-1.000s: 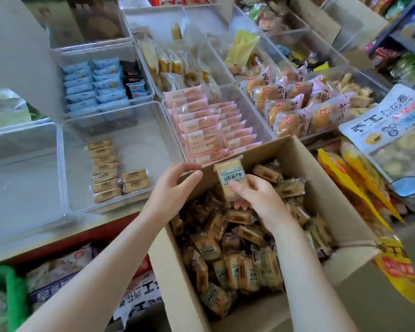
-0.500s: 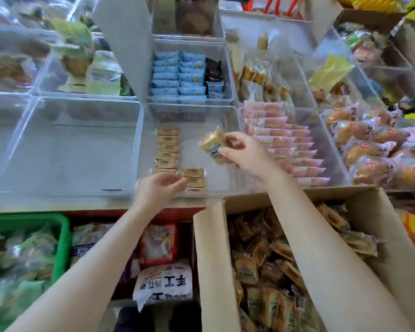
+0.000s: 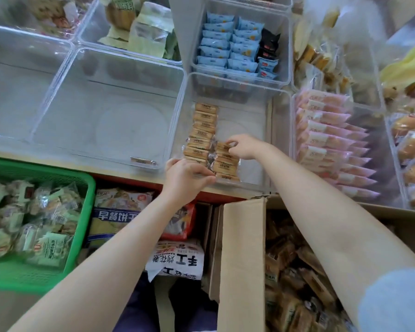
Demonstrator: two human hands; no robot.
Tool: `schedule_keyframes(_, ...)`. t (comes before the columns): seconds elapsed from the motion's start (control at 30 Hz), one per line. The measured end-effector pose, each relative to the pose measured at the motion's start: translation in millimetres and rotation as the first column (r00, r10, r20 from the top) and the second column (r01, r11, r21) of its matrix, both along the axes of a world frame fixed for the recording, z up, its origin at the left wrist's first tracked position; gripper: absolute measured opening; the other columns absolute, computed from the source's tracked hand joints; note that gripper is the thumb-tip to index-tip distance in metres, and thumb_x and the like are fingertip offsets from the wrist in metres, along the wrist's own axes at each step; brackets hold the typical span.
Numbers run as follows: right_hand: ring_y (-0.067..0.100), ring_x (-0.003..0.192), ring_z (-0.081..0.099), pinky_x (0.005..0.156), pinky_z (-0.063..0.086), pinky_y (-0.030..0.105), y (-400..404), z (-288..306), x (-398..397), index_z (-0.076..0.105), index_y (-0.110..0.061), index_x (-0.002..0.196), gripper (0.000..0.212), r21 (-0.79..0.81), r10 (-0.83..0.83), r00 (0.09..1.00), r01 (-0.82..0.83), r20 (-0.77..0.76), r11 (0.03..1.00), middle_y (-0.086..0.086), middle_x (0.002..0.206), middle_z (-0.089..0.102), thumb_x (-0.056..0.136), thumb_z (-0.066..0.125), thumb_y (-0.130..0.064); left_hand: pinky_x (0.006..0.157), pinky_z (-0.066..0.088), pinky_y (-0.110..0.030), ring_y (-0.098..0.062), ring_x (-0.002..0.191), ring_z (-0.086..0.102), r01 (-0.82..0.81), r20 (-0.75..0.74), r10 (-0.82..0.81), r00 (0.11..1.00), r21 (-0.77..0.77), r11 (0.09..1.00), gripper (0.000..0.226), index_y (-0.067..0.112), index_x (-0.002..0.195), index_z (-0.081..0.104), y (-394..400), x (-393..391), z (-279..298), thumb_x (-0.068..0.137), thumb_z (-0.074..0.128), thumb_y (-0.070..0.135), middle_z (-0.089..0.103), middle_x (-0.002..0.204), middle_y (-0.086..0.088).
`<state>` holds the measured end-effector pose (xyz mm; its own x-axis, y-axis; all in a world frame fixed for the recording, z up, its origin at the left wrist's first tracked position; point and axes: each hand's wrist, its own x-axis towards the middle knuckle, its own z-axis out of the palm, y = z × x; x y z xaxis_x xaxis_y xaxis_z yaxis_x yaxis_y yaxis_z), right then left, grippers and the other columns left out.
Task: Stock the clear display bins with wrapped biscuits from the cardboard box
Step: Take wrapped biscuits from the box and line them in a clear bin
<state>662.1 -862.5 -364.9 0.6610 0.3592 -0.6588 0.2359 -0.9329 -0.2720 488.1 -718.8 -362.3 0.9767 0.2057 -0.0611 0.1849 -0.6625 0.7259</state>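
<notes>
- Green basket (image 3: 82, 212) at far left, full of wrapped snacks, below the shelf edge.
- Empty clear bin (image 3: 110, 68) above it, just beside the bin being filled.
- Left hand (image 3: 186, 178) at the front wall of the middle clear bin (image 3: 268, 140), fingers curled — whether they grasp anything I cannot tell.
- Two rows of wrapped biscuits (image 3: 203, 130) on edge in that bin.
- Right hand (image 3: 243, 147) pinches the top biscuit of the shorter row.
- Cardboard box (image 3: 242, 248) lower right, flap upright — more biscuits heaped inside.
- Pink packets (image 3: 326, 140) fill the next bin right.
</notes>
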Motion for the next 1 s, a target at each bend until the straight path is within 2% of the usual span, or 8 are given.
schedule_keyframes(0.1, 0.025, 0.137, 0.046, 0.111, 0.040, 0.037, -16, 19, -8, 0.043, -0.023, 0.152, 0.051, 0.088, -0.089, 0.996, 0.088, 0.010, 0.992, 0.005, 0.153, 0.047, 0.102, 0.051, -0.024, 0.094, 0.019, -0.027, -0.003, 0.095, 0.055, 0.021, -0.040, -0.021, 0.999, 0.005, 1.000, 0.013, 0.030, 0.088, 0.079, 1, 0, 6, 0.083, 0.078, 0.042, 0.072, 0.093, 0.015)
schedule_keyframes(0.27, 0.012, 0.109, 0.057, 0.081, 0.042, 0.015, -60, 72, -66, 0.065, -0.018, 0.125, 0.027, 0.572, -0.450, 0.878, 0.289, 0.161, 0.768, 0.000, 0.122, 0.062, 0.103, 0.049, -0.018, 0.098, 0.044, -0.034, -0.005, 0.099, 0.058, -0.015, -0.274, -0.029, 0.961, -0.156, 0.988, 0.009, 0.032, 0.091, 0.072, -10, 7, 34, 0.093, 0.066, 0.038, 0.067, 0.093, 0.018)
schedule_keyframes(0.37, 0.007, 0.089, 0.058, 0.076, 0.042, 0.008, -105, 94, -117, 0.070, -0.011, 0.100, 0.020, 0.748, -0.689, 0.607, 0.222, 0.396, 0.626, -0.001, 0.099, 0.067, 0.098, 0.051, -0.005, 0.086, 0.049, -0.030, -0.009, 0.101, 0.063, 0.017, -0.169, -0.066, 0.983, -0.276, 0.961, 0.015, 0.026, 0.101, 0.073, -52, 15, 67, 0.096, 0.060, 0.030, 0.069, 0.100, 0.013)
schedule_keyframes(0.47, 0.012, 0.081, 0.057, 0.071, 0.041, 0.011, -162, 97, -157, 0.064, -0.011, 0.086, 0.018, 0.796, -0.847, 0.299, 0.307, 0.440, 0.522, -0.003, 0.084, 0.063, 0.094, 0.050, -0.003, 0.088, 0.051, -0.033, -0.007, 0.100, 0.061, 0.229, -0.026, -0.241, 0.970, -0.229, 0.946, 0.021, 0.026, 0.109, 0.073, -114, 17, 101, 0.098, 0.056, 0.031, 0.068, 0.103, 0.012)
schedule_keyframes(0.57, 0.019, 0.088, 0.058, 0.072, 0.040, 0.013, -223, 81, -181, 0.065, -0.010, 0.089, 0.017, 0.727, -0.900, 0.179, 0.536, 0.398, 0.429, 0.002, 0.089, 0.065, 0.094, 0.049, -0.005, 0.099, 0.041, -0.033, -0.016, 0.121, 0.052, 0.418, 0.044, -0.416, 0.908, -0.055, 0.907, 0.033, 0.024, 0.131, 0.062, -172, 11, 111, 0.100, 0.055, 0.034, 0.061, 0.126, 0.003)
schedule_keyframes(0.7, 0.032, 0.113, 0.052, 0.097, 0.044, 0.040, -285, 43, -192, 0.064, -0.006, 0.115, 0.026, 0.408, -0.792, 0.256, 0.746, 0.554, 0.527, 0.014, 0.115, 0.061, 0.090, 0.060, -0.009, 0.118, 0.019, -0.042, -0.023, 0.144, 0.031, 0.612, -0.093, -0.610, 0.787, 0.238, 0.754, 0.070, 0.027, 0.156, 0.027, -206, -2, 81, 0.095, 0.056, 0.047, 0.036, 0.157, 0.000)
schedule_keyframes(0.87, 0.032, 0.125, 0.050, 0.104, 0.037, 0.045, -308, 12, -189, 0.050, -0.019, 0.135, 0.044, -0.029, -0.562, 0.551, 0.729, 0.617, 0.684, 0.008, 0.135, 0.057, 0.093, 0.061, -0.015, 0.120, 0.014, -0.044, -0.024, 0.144, 0.027, 0.618, -0.074, -0.634, 0.770, 0.336, 0.711, 0.081, 0.029, 0.157, 0.020, -203, 1, 63, 0.089, 0.062, 0.044, 0.033, 0.157, 0.000)
schedule_keyframes(1.0, 0.032, 0.119, 0.058, 0.101, 0.041, 0.040, -308, 27, -177, 0.065, -0.022, 0.121, 0.029, 0.198, -0.790, 0.550, 0.772, 0.271, 0.604, 0.006, 0.118, 0.067, 0.092, 0.064, -0.020, 0.120, 0.011, -0.044, -0.021, 0.145, 0.027, 0.619, -0.127, -0.610, 0.782, 0.275, 0.736, 0.075, 0.034, 0.155, 0.025, -206, 2, 69, 0.091, 0.062, 0.044, 0.034, 0.158, 0.004)
